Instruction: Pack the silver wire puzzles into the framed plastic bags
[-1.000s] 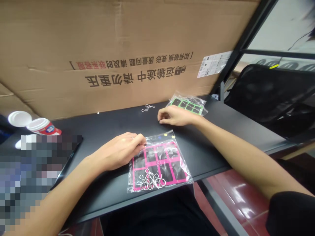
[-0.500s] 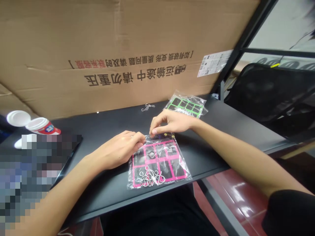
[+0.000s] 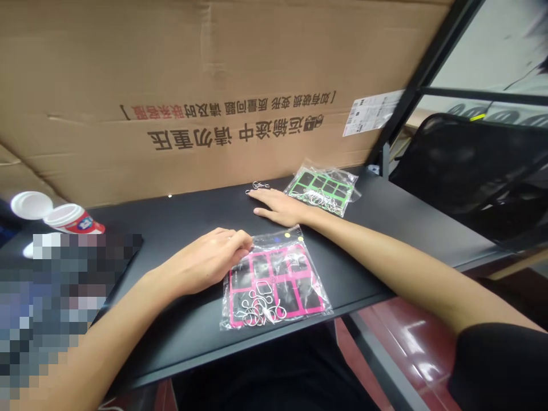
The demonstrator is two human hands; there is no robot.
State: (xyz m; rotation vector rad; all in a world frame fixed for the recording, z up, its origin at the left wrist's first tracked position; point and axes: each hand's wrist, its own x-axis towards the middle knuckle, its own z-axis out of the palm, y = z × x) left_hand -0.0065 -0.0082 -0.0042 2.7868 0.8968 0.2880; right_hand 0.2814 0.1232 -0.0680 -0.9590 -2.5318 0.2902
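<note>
From the head view, we see a large brown cardboard sheet (image 3: 214,68) with upside-down printing standing behind a black table (image 3: 188,208). At the table's near edge lies our clear bag with the pink grid (image 3: 278,279), silvery metal rings and hooks (image 3: 260,308) gathered at its lower left. Our left hand (image 3: 216,257) pinches the bag's upper left edge between thumb and fingers. Our right hand (image 3: 280,208) is spread, palm down, thumb apart from the fingers, its fingertips at a few loose metal pieces (image 3: 260,185) near the cardboard; we cannot tell whether they touch. Just beyond that hand lies a clear bag with a green grid (image 3: 325,185), also holding metal pieces. Far to the left, a red-and-white cup (image 3: 81,220) lies tilted.
</note>
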